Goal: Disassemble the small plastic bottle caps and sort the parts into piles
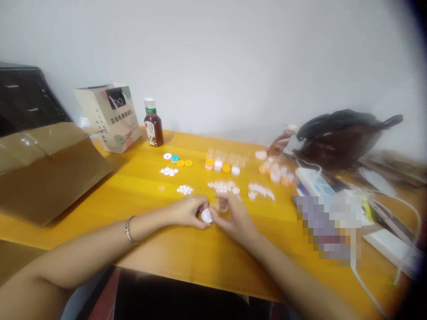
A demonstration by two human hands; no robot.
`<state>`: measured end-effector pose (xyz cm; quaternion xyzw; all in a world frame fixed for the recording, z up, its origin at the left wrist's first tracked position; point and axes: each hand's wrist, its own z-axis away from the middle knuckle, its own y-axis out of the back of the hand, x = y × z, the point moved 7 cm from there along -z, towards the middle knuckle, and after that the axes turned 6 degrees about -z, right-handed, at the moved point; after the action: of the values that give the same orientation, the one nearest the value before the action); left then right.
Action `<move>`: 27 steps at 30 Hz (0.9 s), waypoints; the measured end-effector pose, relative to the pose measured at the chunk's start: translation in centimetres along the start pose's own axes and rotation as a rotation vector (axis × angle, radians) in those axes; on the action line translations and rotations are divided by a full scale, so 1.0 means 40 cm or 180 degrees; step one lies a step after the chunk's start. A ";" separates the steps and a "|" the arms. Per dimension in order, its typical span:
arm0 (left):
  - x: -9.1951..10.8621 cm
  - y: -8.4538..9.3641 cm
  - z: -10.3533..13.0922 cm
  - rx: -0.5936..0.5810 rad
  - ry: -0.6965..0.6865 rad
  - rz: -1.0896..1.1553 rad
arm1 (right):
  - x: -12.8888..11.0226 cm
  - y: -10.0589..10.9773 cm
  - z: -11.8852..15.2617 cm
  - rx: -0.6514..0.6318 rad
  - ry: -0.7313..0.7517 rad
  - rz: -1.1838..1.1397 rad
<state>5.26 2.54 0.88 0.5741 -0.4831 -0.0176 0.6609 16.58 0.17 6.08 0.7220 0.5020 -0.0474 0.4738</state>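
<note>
Over the front middle of the table, my left hand is closed, thumb and fingers pinching a small white round cap. My right hand curls around a small clear cup, its thumb at the cap's edge. Just beyond the hands lie a pile of small white discs, white ring-like parts and more white parts in a curved row. Farther back stand clear cups with orange and white caps in front. Blur hides their finer details.
At the left are an open cardboard box and a paper bag, beside a dark bottle. To the right lie a tilted bottle, a dark bag, a power strip and white cables.
</note>
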 end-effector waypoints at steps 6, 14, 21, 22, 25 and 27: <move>0.014 0.014 0.013 -0.0154 -0.0200 0.0001 | 0.098 0.025 -0.005 0.0521 -0.0671 -0.1213; 0.033 0.028 0.018 -0.0028 -0.0457 -0.0544 | 0.127 0.017 -0.008 0.0520 -0.0730 -0.1412; 0.042 0.026 0.020 -0.0001 -0.0540 -0.0688 | 0.213 0.095 -0.028 0.1111 -0.1072 -0.1082; 0.042 0.026 0.021 0.0003 -0.0551 -0.0687 | 0.236 0.119 -0.035 0.1246 -0.1146 -0.1062; 0.043 0.025 0.022 0.0024 -0.0597 -0.0662 | 0.306 0.193 -0.069 0.1452 -0.1309 -0.0743; 0.044 0.024 0.022 0.0033 -0.0618 -0.0645 | 0.349 0.229 -0.098 0.1345 -0.1479 -0.0106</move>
<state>5.10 1.21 2.59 0.6190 -0.4843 -0.1372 0.6029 28.90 12.10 6.44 0.7659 0.3712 -0.3221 0.4145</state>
